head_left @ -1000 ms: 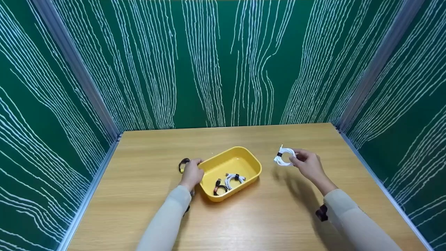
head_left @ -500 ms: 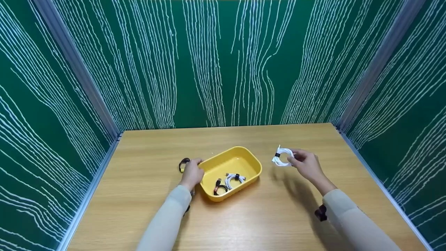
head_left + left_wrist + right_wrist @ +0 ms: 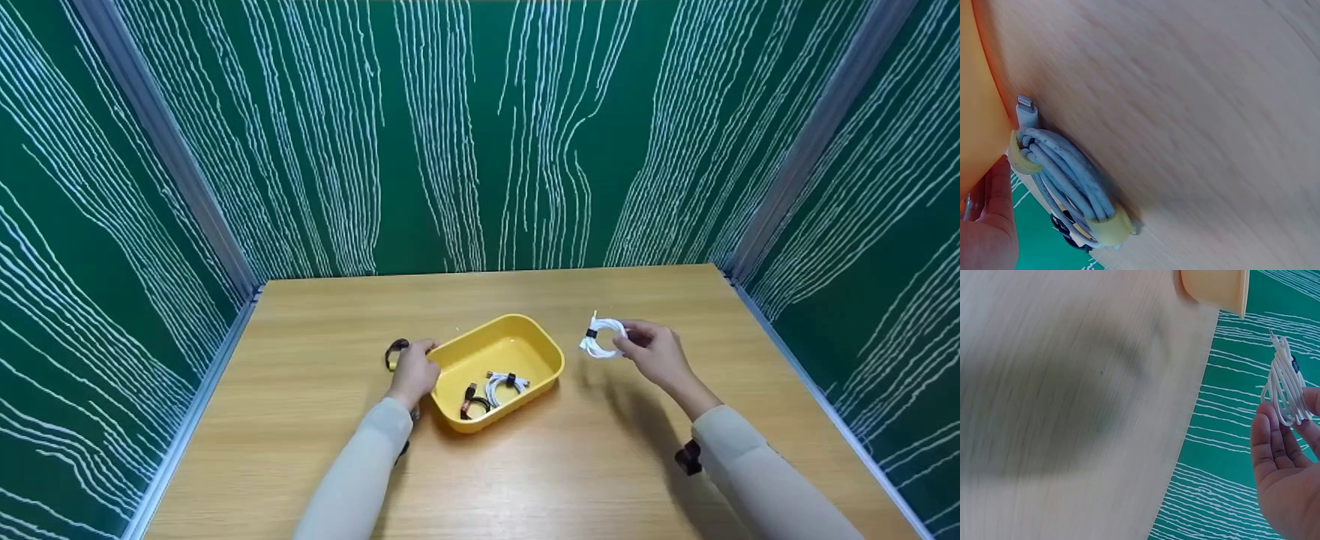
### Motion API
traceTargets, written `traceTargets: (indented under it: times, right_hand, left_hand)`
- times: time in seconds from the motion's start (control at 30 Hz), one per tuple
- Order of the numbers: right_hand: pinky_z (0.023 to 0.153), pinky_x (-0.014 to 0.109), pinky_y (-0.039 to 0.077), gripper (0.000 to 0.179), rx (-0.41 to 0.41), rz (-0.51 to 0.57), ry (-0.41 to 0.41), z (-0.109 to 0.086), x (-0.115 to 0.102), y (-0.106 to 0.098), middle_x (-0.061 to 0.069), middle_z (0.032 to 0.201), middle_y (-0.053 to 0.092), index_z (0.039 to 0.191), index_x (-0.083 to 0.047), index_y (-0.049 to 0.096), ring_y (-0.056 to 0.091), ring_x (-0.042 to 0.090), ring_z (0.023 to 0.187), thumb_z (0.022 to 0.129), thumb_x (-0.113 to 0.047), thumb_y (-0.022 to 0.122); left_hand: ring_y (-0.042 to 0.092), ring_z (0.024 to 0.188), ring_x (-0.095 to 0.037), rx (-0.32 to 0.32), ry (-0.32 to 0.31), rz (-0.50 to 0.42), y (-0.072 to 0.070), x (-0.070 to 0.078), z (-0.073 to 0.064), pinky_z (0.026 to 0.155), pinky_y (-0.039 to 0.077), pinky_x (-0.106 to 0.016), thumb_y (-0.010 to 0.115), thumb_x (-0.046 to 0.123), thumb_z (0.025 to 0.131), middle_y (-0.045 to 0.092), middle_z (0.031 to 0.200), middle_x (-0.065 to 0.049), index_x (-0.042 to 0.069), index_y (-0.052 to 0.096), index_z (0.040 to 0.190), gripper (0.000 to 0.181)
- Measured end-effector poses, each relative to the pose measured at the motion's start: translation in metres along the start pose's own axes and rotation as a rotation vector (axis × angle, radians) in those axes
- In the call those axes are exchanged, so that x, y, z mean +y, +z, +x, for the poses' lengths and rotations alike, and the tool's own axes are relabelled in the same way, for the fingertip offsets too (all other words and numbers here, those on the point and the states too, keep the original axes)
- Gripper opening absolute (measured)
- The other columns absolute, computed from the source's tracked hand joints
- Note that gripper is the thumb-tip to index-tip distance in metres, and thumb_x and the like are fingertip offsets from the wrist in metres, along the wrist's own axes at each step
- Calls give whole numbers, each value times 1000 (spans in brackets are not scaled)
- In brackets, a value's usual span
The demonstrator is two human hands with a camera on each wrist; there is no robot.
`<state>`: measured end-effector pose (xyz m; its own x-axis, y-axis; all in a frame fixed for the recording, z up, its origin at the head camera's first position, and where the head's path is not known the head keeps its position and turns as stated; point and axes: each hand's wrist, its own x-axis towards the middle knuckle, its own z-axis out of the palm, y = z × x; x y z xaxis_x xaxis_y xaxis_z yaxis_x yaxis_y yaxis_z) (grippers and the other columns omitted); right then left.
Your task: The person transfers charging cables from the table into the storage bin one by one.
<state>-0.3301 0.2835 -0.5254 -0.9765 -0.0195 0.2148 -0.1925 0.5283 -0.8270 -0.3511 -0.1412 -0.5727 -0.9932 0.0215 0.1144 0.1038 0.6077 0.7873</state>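
Coil (image 3: 1286, 388): white, pinched in right hand (image 3: 658, 356) — above counter (image 3: 540, 480)
Box (image 3: 517, 352): yellow, end gripped by left hand (image 3: 412, 375) — black cable (image 3: 469, 394), white cable (image 3: 490, 390) inside

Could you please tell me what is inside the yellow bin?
The yellow bin holds a coiled white cable and a black cable; its near wall covers their lower edges.

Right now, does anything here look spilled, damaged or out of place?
Nothing looks spilled or damaged. One yellow-tied cable might be misplaced: it lies outside the yellow box, while a white coil sits inside.
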Motion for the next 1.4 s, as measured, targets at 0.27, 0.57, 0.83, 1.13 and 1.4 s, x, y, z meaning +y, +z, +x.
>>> traceTargets:
  times: [0.27, 0.57, 0.83, 1.13, 1.4]
  right_hand:
    - [71, 19, 57, 32, -40, 6, 28, -2, -8, -1, 23, 110, 75, 131, 5, 73, 66, 16, 86, 104, -12, 71]
    - [73, 21, 60, 31, -50, 30, 15, -1, -12, 2, 22, 109, 75, 130, 6, 73, 67, 14, 86, 103, -10, 71]
    - [71, 18, 58, 30, -42, 53, -16, -2, -17, 5, 21, 106, 76, 128, 7, 74, 66, 9, 83, 102, -7, 72]
    - [76, 23, 62, 32, -66, 54, -3, -4, -24, 7, 20, 109, 75, 131, 5, 73, 67, 13, 86, 103, -10, 72]
    - [75, 19, 60, 32, -85, 63, 0, -5, -28, 11, 21, 112, 75, 133, 3, 73, 66, 17, 87, 104, -9, 71]
  left_hand:
    - [65, 86, -22, 8, -10, -21, 2, 1, 0, 78, 55, -32, 53, -16, 80, 77, 100, -17, 1, 78, 112, 44]
    - [66, 88, -22, 10, -8, -19, 2, 0, 1, 80, 56, -33, 54, -16, 81, 77, 101, -16, 1, 78, 111, 42]
    - [64, 84, -20, 5, 12, -7, 1, -2, 2, 76, 54, -31, 53, -15, 80, 77, 98, -16, 0, 77, 110, 41]
    - [63, 82, -19, 5, 22, 0, 0, -1, 1, 75, 53, -31, 53, -15, 80, 76, 97, -15, -1, 77, 111, 42]
    - [63, 83, -20, 8, 25, -12, 0, -1, 1, 75, 53, -30, 53, -15, 79, 76, 96, -15, -1, 77, 109, 41]
